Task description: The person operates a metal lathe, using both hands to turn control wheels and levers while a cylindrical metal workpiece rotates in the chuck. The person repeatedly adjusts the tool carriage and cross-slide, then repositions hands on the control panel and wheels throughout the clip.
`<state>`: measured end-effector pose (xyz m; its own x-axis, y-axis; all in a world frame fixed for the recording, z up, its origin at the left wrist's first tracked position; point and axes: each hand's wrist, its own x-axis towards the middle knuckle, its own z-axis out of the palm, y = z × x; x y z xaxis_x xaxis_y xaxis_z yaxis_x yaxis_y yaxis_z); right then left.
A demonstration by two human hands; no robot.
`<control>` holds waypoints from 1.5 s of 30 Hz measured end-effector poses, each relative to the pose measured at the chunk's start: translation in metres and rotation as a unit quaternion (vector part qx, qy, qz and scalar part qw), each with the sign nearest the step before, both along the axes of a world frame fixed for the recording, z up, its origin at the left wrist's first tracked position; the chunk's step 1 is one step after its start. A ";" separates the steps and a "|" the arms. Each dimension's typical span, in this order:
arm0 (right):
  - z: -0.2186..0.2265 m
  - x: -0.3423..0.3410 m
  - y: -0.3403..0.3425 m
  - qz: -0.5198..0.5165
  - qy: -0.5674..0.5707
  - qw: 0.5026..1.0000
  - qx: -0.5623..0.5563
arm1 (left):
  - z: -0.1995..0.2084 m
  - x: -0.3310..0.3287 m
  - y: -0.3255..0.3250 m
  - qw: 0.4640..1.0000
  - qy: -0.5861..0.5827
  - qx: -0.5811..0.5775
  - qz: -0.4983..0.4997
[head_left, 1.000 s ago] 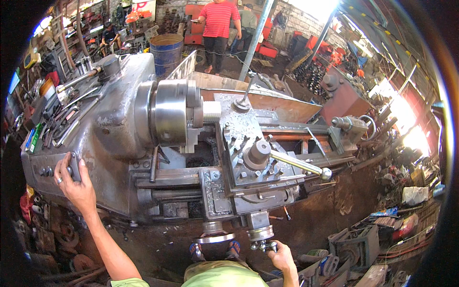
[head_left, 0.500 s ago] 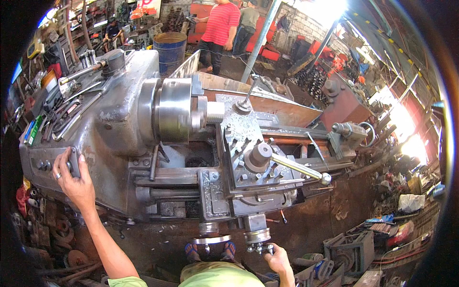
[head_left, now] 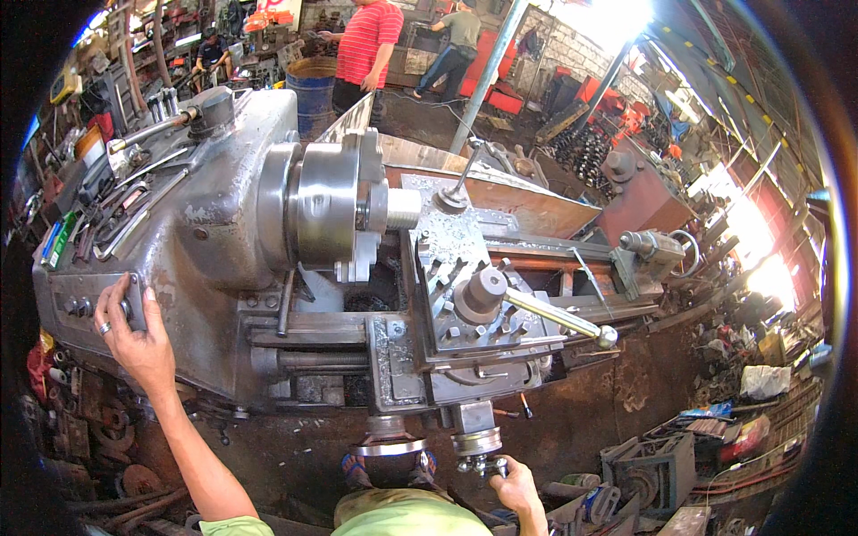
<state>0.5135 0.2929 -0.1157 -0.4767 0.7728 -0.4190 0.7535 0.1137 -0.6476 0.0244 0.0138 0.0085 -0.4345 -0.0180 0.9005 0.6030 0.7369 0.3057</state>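
Note:
A metal lathe fills the middle of the view. My left hand (head_left: 138, 344) rests with fingers stretched over the button panel (head_left: 63, 288) on the front of its headstock; the fingers partly cover the buttons. The fingers of my right hand (head_left: 516, 488) are closed round the ball-ended crank handle (head_left: 481, 464) of the cross slide. A steel workpiece (head_left: 404, 208) with a cylindrical end is held in the chuck (head_left: 326, 201), whose jaws show sharply. Right beside it stands the tool post (head_left: 483, 293), with a long clamping lever (head_left: 559, 314) and metal chips over its block.
Wrenches and other hand tools (head_left: 134, 214) lie on top of the headstock. The tailstock (head_left: 657, 255) stands at the right end of the bed. A person in a red striped shirt (head_left: 368, 40) and another person (head_left: 458, 45) are beyond the lathe. Machine parts (head_left: 651, 473) clutter the lower right.
The chuck's jaws, blurred before, now show sharply and in a different position. The person in red has shifted left, and the one behind has changed posture. My hands keep their places.

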 end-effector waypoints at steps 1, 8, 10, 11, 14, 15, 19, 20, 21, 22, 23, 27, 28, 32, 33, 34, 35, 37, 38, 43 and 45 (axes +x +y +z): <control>0.001 0.000 0.000 0.003 -0.009 1.000 -0.002 | 0.000 0.001 0.000 1.000 -0.001 0.002 -0.001; 0.000 0.000 0.002 0.015 -0.033 0.999 0.000 | 0.003 0.004 0.001 1.000 -0.005 0.001 0.001; -0.005 0.003 0.005 0.002 -0.011 0.999 -0.048 | 0.003 0.005 0.001 1.000 -0.006 0.006 -0.004; -0.008 0.005 0.009 -0.014 0.008 0.996 -0.093 | 0.003 0.005 0.002 1.000 -0.007 0.010 -0.007; -0.025 0.019 0.025 -0.065 0.091 0.963 -0.245 | 0.003 0.005 0.002 1.000 -0.010 0.010 -0.007; -0.033 0.024 0.032 -0.077 0.132 0.940 -0.304 | 0.003 0.005 0.002 1.000 -0.011 0.009 -0.008; -0.072 0.029 0.045 -0.058 0.042 0.956 -0.285 | 0.004 0.006 0.002 1.000 -0.011 0.012 -0.014; -0.082 0.023 0.040 -0.054 0.004 0.964 -0.262 | 0.004 0.006 0.001 1.000 -0.010 0.010 -0.015; -0.087 0.019 0.031 -0.053 0.062 0.954 -0.290 | 0.005 0.006 0.001 1.000 -0.008 0.010 -0.016; -0.093 0.007 0.018 -0.015 0.023 0.969 -0.245 | 0.005 0.007 0.001 1.000 -0.014 0.010 -0.019; -0.096 -0.007 0.003 0.008 -0.050 0.979 -0.196 | 0.005 0.008 0.001 1.000 -0.020 0.010 -0.022; -0.059 -0.035 -0.050 0.083 0.017 0.986 -0.145 | 0.006 0.008 0.000 0.999 -0.031 0.011 -0.036; -0.044 -0.035 -0.055 0.091 0.015 0.985 -0.143 | 0.006 0.008 -0.001 0.999 -0.026 0.003 -0.028; 0.011 -0.006 -0.033 -0.033 0.012 0.982 -0.188 | 0.006 0.006 0.000 0.999 -0.024 0.008 -0.036; 0.014 0.002 -0.026 -0.054 0.039 0.983 -0.169 | 0.006 0.007 0.000 0.999 -0.022 0.009 -0.038; 0.012 0.008 -0.017 -0.074 0.036 0.984 -0.156 | 0.005 0.007 0.000 0.999 -0.023 0.010 -0.045; 0.007 0.015 -0.008 -0.078 0.048 0.985 -0.148 | 0.006 0.007 -0.001 0.999 -0.021 0.004 -0.041; -0.017 0.021 0.005 -0.079 -0.030 0.995 -0.057 | 0.007 0.007 -0.002 0.999 -0.020 -0.003 -0.042; -0.034 0.019 0.006 -0.082 -0.031 0.996 -0.033 | 0.007 0.007 -0.002 0.999 -0.018 -0.005 -0.042; -0.113 -0.006 -0.024 -0.036 -0.116 0.990 0.070 | 0.007 0.007 -0.004 0.998 -0.011 -0.003 -0.057; -0.119 -0.012 -0.037 -0.051 -0.083 0.991 0.090 | 0.007 0.007 -0.006 0.999 -0.014 -0.008 -0.051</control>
